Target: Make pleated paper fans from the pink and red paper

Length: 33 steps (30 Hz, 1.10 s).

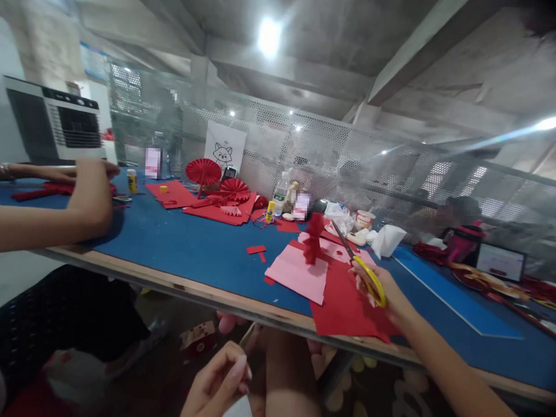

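Note:
My right hand [376, 284] is closed round the yellow handles of a pair of scissors [373, 282], over the right part of the table. Their dark blades point up and to the left, slightly parted. Below lies a large red paper sheet [347, 308], with a folded pink paper [300, 273] overlapping it on the left. A blurred, ruffled red paper piece [313, 239] stands or hangs above the pink paper; I cannot tell which. My left hand [224, 374] is low, below the table edge near my legs, fingers curled together; whatever is in them is hidden. Something white [238, 412] shows beneath it.
Another person's arm [93, 196] rests on the table at left. Red paper fans [202, 171], glue sticks [270, 212], a water bottle [281, 190] and crumpled tissue [389, 240] line the back. A blue board [457, 294] lies at right, before a perforated metal screen [353, 144].

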### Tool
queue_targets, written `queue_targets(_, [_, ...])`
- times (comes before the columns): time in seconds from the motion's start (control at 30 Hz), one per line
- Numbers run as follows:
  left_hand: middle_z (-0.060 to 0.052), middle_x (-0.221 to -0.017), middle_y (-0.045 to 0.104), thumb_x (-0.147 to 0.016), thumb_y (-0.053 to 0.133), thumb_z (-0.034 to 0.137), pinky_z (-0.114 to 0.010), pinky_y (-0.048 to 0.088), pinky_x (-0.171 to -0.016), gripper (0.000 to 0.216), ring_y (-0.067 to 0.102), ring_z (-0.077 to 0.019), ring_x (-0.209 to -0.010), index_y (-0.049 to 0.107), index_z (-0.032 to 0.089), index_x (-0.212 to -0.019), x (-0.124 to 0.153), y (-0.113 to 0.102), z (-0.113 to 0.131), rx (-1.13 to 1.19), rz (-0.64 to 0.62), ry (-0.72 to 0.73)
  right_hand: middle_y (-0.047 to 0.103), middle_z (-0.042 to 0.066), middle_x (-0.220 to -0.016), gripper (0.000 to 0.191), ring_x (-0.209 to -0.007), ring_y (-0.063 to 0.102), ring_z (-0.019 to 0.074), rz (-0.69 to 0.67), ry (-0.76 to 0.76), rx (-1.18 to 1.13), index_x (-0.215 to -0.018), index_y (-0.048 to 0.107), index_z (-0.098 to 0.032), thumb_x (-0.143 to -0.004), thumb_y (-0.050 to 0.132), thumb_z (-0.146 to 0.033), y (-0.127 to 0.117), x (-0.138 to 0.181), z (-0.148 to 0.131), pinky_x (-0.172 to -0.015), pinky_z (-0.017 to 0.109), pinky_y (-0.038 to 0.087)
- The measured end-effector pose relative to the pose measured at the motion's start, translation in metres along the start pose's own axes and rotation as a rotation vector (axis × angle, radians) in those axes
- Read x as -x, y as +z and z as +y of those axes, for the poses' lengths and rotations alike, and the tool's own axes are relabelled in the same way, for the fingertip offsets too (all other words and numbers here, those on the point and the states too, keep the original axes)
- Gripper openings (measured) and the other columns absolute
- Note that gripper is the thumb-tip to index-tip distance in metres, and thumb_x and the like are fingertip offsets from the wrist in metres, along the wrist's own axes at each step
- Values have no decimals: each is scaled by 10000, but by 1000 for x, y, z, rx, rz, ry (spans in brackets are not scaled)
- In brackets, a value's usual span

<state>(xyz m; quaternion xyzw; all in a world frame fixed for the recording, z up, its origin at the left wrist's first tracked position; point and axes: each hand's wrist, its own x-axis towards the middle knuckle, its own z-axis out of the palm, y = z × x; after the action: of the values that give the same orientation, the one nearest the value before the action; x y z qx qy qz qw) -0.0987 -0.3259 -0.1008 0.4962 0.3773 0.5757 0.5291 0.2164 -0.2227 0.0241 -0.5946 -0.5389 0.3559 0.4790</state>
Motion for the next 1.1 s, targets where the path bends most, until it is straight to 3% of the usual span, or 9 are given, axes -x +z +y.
queue_targets(0.17, [-21, -739, 555, -819, 663, 483, -212, 442, -633, 313, 513, -149, -682, 647, 185, -726, -17, -4, 12, -99, 15, 61, 601, -19, -552, 472, -337, 373, 51, -112, -60, -338, -833, 612, -183, -732, 696, -637, 9, 27, 3, -371, 188, 353])
queue_targets(0.27, [-14, -714, 558, -822, 667, 450, -206, 439, -628, 279, 516, -144, -669, 651, 187, -731, -23, -5, 21, -151, 22, 127, 684, 17, -686, 509, -348, 409, 65, -178, -46, -441, -886, 615, -202, -722, 679, -680, 16, 33, -2, -409, 228, 437])
queue_targets(0.37, [-11, -707, 559, -848, 643, 425, -203, 436, -636, 264, 522, -141, -671, 651, 188, -732, -26, -6, 24, -178, -9, 152, 733, 76, -862, 570, -415, 528, 117, -329, 18, -480, -984, 631, -213, -744, 612, -730, 24, 43, -10, -502, 297, 522])
queue_targets(0.5, [-14, -710, 570, -831, 665, 417, -209, 439, -634, 254, 527, -142, -665, 663, 184, -730, -28, -8, 22, -189, -26, 129, 725, 146, -1007, 686, -714, 701, 249, -572, 84, -489, -1141, 622, -201, -799, 474, -777, 32, 58, -17, -682, 389, 564])
queue_targets(0.6, [-20, -717, 591, -808, 693, 416, -212, 442, -637, 247, 537, -144, -668, 680, 180, -736, -31, -6, 22, -173, -25, 109, 723, 153, -988, 676, -731, 707, 241, -689, 90, -479, -1175, 611, -183, -843, 441, -747, 42, 67, -13, -713, 386, 561])
queue_targets(0.77, [-8, -690, 598, -791, 716, 428, -203, 435, -614, 253, 527, -129, -643, 674, 180, -767, -37, 5, 29, -48, 62, 37, 705, 109, -767, 696, -429, 542, 109, -731, 146, -494, -1061, 639, -114, -776, 555, -743, 80, 84, 14, -500, 262, 500])
queue_targets(0.9, [19, -659, 553, -827, 682, 459, -177, 408, -585, 295, 489, -97, -615, 622, 179, -755, -49, 14, 39, 28, 79, 15, 622, 42, -576, 607, -408, 510, 99, -763, 216, -504, -911, 653, -126, -801, 555, -714, 102, 93, 30, -435, 208, 433])
queue_targets(1.0, [30, -640, 517, -875, 624, 474, -166, 399, -576, 350, 479, -77, -596, 575, 171, -706, -72, 17, 51, 54, 43, 85, 563, 11, -503, 588, -395, 499, 100, -763, 203, -489, -828, 629, -137, -808, 541, -718, 102, 93, 23, -404, 194, 402])
queue_targets(1.1, [30, -614, 515, -854, 641, 496, -173, 415, -560, 384, 492, -77, -570, 573, 165, -672, -112, 23, 70, 87, -12, 156, 537, -16, -494, 545, -378, 475, 83, -644, 165, -479, -807, 594, -139, -831, 541, -681, 94, 84, -2, -389, 180, 399])
